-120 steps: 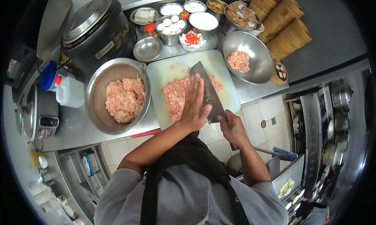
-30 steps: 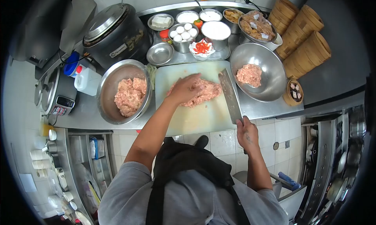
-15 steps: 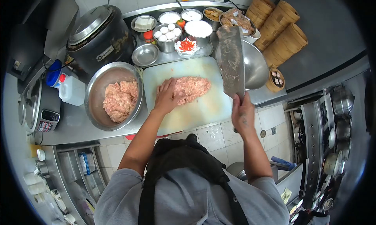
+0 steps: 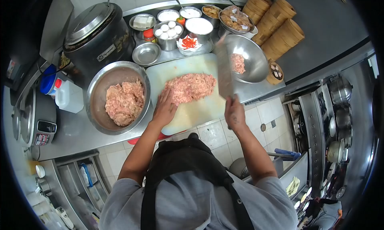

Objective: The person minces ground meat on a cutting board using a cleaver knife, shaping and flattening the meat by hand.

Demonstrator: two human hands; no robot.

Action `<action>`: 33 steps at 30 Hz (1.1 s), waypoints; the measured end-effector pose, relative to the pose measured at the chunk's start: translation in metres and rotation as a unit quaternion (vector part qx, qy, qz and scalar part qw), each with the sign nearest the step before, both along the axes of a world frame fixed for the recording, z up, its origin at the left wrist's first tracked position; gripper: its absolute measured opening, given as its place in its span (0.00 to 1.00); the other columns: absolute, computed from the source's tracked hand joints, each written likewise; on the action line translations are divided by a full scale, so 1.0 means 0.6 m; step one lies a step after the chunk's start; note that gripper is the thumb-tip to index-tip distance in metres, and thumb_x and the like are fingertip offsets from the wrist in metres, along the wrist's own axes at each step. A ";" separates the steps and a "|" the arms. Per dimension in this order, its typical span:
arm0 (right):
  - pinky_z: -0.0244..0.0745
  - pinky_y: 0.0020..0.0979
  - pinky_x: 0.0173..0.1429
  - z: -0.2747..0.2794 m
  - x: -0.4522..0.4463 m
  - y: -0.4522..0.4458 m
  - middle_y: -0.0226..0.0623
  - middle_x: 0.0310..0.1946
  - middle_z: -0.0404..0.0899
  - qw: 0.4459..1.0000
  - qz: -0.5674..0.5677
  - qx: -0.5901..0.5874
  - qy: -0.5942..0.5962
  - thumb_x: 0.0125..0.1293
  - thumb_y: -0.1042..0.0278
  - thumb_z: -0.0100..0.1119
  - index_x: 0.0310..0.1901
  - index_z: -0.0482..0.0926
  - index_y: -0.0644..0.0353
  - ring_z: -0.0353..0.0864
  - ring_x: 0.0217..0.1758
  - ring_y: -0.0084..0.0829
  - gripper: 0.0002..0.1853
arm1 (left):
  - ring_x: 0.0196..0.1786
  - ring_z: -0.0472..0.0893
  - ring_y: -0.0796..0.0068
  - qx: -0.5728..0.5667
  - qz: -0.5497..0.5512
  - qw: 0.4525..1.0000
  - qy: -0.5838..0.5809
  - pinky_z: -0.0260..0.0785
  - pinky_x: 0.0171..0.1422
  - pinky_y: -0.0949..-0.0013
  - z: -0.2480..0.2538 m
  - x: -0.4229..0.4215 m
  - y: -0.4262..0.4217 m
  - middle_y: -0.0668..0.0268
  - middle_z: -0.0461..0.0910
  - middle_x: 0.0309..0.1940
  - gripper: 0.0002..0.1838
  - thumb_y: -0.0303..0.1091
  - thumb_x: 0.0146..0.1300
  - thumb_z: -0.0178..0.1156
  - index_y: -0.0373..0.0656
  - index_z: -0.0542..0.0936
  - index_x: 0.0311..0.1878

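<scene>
A mound of ground meat (image 4: 191,88) lies on the pale cutting board (image 4: 188,117). At the mound's lower left edge, my left hand (image 4: 164,110) rests with its fingers stretched out, touching meat and board. My right hand (image 4: 235,112) is closed round the handle of a wide cleaver (image 4: 225,76). Its blade points away from me over the board's right edge, blurred by motion and seen at a slant. Behind it, a steel mixing bowl (image 4: 258,66) holds a small lump of ground meat (image 4: 238,64), partly hidden by the blade.
Left of the board, a large steel basin (image 4: 94,114) contains more ground meat. Along the back stand a pot of eggs (image 4: 168,32), sliced red peppers (image 4: 189,42) and several steel containers. Bamboo steamers (image 4: 280,36) stack at the right. A person (image 4: 328,214) appears at lower right.
The cleaver has swung left and turned more edge-on, uncovering the meat in the mixing bowl. My left hand has slid from the mound's top to its lower left edge. The view has shifted slightly.
</scene>
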State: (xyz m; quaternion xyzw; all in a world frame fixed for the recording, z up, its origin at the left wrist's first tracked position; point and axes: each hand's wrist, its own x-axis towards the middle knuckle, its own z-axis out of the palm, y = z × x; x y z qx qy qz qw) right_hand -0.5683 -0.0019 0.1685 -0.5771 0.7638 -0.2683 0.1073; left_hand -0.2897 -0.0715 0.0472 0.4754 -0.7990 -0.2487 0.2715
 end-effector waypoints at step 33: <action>0.75 0.51 0.47 -0.009 -0.030 0.026 0.65 0.33 0.80 0.998 -0.006 0.060 0.036 0.73 0.61 0.49 0.50 0.72 0.73 0.82 0.43 0.60 0.18 | 0.79 0.50 0.46 -0.026 0.054 0.997 0.042 0.47 0.80 0.52 0.004 0.000 0.041 0.50 0.50 0.77 0.36 0.39 0.66 0.58 0.38 0.59 0.74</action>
